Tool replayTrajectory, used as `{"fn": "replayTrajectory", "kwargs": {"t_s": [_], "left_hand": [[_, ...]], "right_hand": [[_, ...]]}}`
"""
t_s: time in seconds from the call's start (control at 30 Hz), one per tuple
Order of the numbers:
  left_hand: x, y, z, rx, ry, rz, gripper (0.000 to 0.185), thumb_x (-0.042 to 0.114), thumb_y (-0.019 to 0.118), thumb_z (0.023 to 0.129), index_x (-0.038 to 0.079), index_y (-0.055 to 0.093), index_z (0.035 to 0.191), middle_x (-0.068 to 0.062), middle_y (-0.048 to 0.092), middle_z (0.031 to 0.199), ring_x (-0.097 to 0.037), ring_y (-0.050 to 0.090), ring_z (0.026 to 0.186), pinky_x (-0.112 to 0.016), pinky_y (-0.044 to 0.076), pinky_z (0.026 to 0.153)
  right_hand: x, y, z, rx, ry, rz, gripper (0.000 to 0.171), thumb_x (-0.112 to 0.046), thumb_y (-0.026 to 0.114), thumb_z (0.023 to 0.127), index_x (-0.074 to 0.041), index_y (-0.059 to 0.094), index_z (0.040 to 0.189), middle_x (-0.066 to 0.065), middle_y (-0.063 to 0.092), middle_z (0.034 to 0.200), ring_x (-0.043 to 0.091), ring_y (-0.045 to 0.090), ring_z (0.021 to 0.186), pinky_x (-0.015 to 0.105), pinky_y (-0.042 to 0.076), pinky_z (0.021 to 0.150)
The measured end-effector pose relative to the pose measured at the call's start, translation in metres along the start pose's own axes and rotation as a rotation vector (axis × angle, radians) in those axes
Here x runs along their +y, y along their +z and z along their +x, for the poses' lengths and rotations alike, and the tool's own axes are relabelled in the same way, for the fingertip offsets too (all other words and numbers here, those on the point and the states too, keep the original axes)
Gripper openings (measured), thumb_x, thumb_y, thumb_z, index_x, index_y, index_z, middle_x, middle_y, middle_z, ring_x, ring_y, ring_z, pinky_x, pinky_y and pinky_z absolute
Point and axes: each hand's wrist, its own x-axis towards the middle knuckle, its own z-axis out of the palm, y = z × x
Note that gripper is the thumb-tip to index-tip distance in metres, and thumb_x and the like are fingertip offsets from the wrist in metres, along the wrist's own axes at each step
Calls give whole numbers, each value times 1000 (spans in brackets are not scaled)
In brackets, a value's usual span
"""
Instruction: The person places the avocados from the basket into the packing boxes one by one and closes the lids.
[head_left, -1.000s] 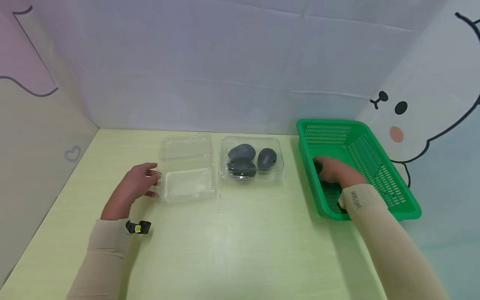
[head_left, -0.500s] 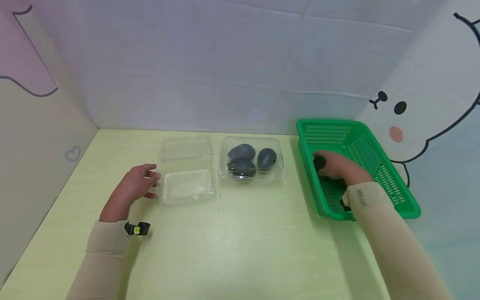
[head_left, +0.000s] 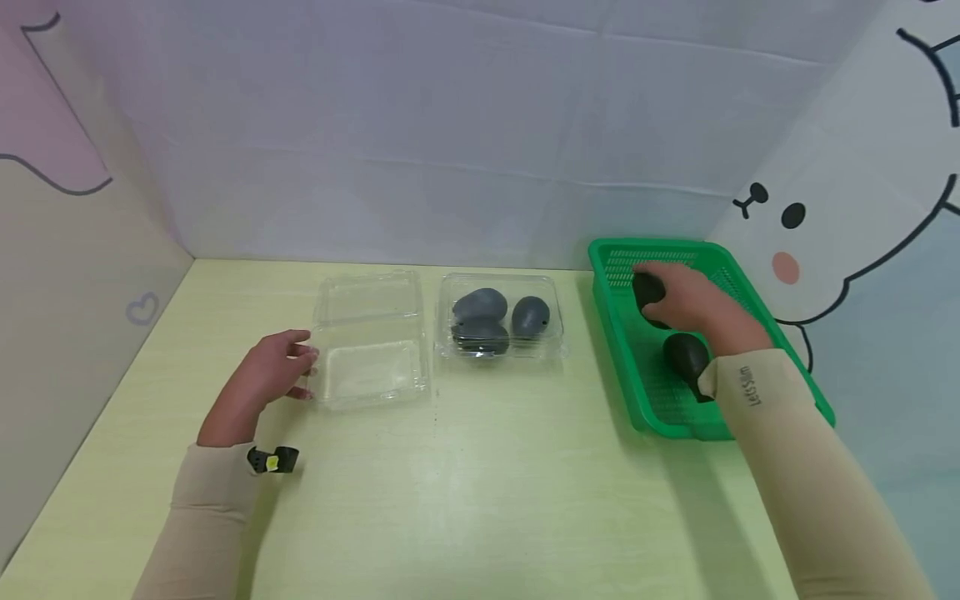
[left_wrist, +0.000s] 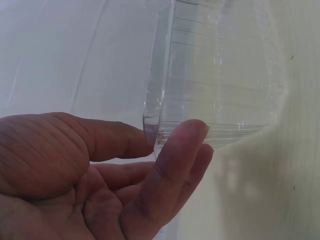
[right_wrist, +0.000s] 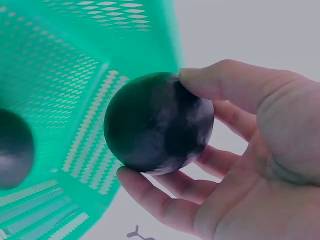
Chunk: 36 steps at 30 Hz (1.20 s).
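Note:
My right hand (head_left: 678,300) grips a dark avocado (head_left: 647,289) and holds it up over the far half of the green basket (head_left: 652,245). In the right wrist view the right hand (right_wrist: 165,125) has thumb and fingers curled round that avocado (right_wrist: 150,115). A second avocado (head_left: 686,356) lies on the basket floor. My left hand (head_left: 277,367) is at the left edge of an empty clear clamshell box (head_left: 371,342). In the left wrist view the left hand (left_wrist: 172,136) pinches a corner of the clamshell (left_wrist: 215,75) between thumb and forefinger.
A closed clear box (head_left: 501,321) with three dark avocados stands between the clamshell and the basket. Yellow-green table (head_left: 465,483); paper walls stand close on the left, back and right. The basket's mesh wall (right_wrist: 60,60) is just behind the held avocado.
My right hand has risen from the basket floor toward its far end with an avocado in its grip, uncovering the second one. The left hand has stayed at the clamshell.

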Motion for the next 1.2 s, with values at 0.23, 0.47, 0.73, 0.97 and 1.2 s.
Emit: {"fn": "replayTrajectory", "kwargs": {"t_s": [0.23, 0.47, 0.73, 0.97, 1.2], "left_hand": [[-2, -2, 1, 4, -1, 21, 61, 11, 51, 108, -13, 22, 157, -37, 47, 140, -32, 70, 92, -35, 61, 70], [-2, -3, 0, 4, 6, 27, 61, 10, 50, 108, -15, 22, 156, -38, 47, 139, -30, 70, 89, -35, 61, 70], [1, -2, 0, 2, -10, 35, 61, 11, 50, 108, -14, 22, 156, -37, 47, 140, -28, 70, 88, -35, 61, 71], [-2, -1, 2, 3, -3, 27, 61, 10, 50, 109, -13, 22, 157, -37, 47, 140, -35, 69, 96, -35, 61, 70], [-2, 0, 2, 1, 3, 31, 61, 11, 50, 109, -13, 22, 157, -37, 48, 139, -26, 71, 86, -35, 61, 71]], "right_hand": [[-37, -9, -4, 13, -55, 2, 71, -8, 59, 98, -6, 28, 163, 31, 27, 160, 48, 34, 135, 63, 37, 99], [-74, -5, -5, 17, -106, 11, 70, -7, 57, 99, -11, 30, 163, 27, 27, 161, 46, 32, 142, 61, 39, 102], [-105, 4, -4, 28, -159, 22, 68, -6, 58, 97, -15, 36, 161, 22, 38, 151, 40, 48, 121, 55, 47, 92], [-119, 12, 0, 26, -180, -10, 69, -6, 58, 97, -17, 37, 161, 21, 39, 152, 39, 49, 121, 54, 49, 92], [-128, 16, 1, 14, -184, -8, 69, -6, 59, 98, -17, 36, 162, 23, 37, 153, 41, 50, 121, 53, 49, 91]]}}
